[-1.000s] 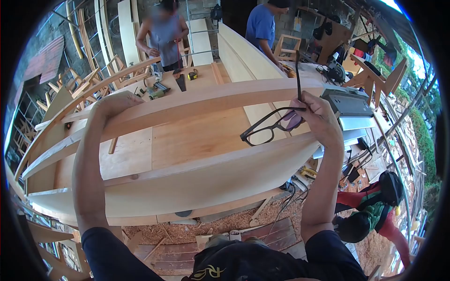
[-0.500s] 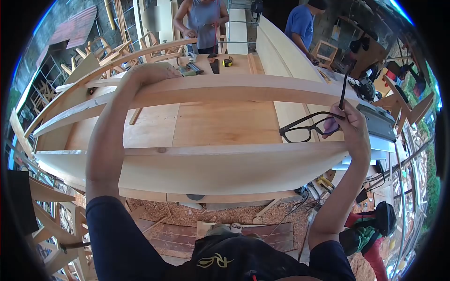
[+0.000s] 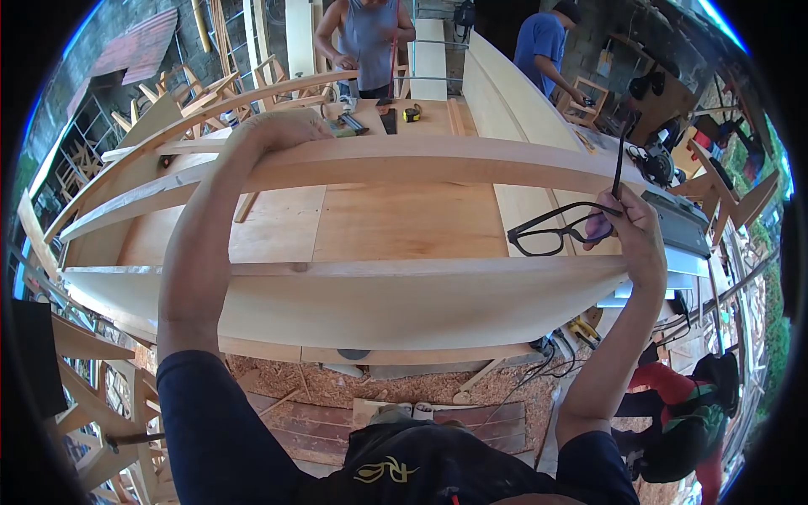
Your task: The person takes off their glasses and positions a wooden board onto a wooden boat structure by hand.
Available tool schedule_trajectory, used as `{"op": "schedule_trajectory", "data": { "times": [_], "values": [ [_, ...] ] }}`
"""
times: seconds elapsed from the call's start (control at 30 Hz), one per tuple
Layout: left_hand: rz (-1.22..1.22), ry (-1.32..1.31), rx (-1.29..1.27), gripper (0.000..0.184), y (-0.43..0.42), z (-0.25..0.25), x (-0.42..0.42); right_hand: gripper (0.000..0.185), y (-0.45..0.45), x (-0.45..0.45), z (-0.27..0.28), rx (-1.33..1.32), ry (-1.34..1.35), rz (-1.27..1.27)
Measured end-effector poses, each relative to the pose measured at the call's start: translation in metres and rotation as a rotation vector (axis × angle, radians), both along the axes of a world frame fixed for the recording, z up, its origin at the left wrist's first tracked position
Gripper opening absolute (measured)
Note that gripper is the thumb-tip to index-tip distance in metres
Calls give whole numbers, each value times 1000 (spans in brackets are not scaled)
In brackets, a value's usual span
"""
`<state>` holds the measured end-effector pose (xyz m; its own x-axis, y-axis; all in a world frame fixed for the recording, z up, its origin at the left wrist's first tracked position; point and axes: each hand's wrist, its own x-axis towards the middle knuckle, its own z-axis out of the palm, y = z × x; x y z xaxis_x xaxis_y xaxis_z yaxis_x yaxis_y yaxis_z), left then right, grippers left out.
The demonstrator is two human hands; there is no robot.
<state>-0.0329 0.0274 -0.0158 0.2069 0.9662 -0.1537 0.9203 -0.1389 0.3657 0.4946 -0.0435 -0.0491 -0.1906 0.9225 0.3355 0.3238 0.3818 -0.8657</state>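
Note:
Black-framed eyeglasses [image 3: 539,243] hang from my right hand [image 3: 627,220], closed around one temple near its hinge. The other temple points upward, and the lenses are above the near wooden panel. My left hand [image 3: 290,128] rests on top of the long curved wooden beam [image 3: 404,158], with the wrist bent and the fingers extended to the right, partly hidden. Just beyond those fingers lies a grey-green tool [image 3: 349,124] whose kind I cannot make out. In front of me stands a pale curved panel [image 3: 404,307] with a flat top edge.
A yellow tape measure [image 3: 411,114] and a dark-bladed handsaw [image 3: 387,118] lie on the far board. One person [image 3: 366,46] stands behind it, another in blue [image 3: 539,50] bends at right. At lower right is a person in red sleeves [image 3: 703,412]. Wood shavings [image 3: 337,383] cover the floor.
The view has shifted slightly. The person in blue reaches farther right, and the person at lower right has moved and turned. My hands keep their places, the eyeglasses still held.

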Motion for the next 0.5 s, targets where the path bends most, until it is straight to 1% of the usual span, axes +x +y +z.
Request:
{"op": "schedule_trajectory", "data": {
  "times": [0.03, 0.13, 0.23, 0.33, 0.4, 0.47, 0.5],
  "values": [
    [15, 26, 21, 32, 0, 0, 2, 25, 0, 1, 0, -11, 1, 5],
    [-43, 138, 352, 31, -15, 13, 18, 23, -3, -4, 4, -44, -1, -39],
    [68, 131, 595, 36, -36, 42, 39, 22, 1, 0, 2, -47, 25, -24],
    [89, -70, 869, 41, -69, 70, 46, 20, -3, -2, 4, -45, 44, -3],
    [31, -75, 1011, 38, -92, 86, 45, 19, -4, -3, 6, -44, 44, -6],
    [153, -226, 884, 25, -137, 93, 66, 17, -4, -3, 6, -49, 43, -22],
    [83, -315, 877, 20, -153, 84, 70, 18, -1, 0, 4, -50, 56, -15]
  ]
}}
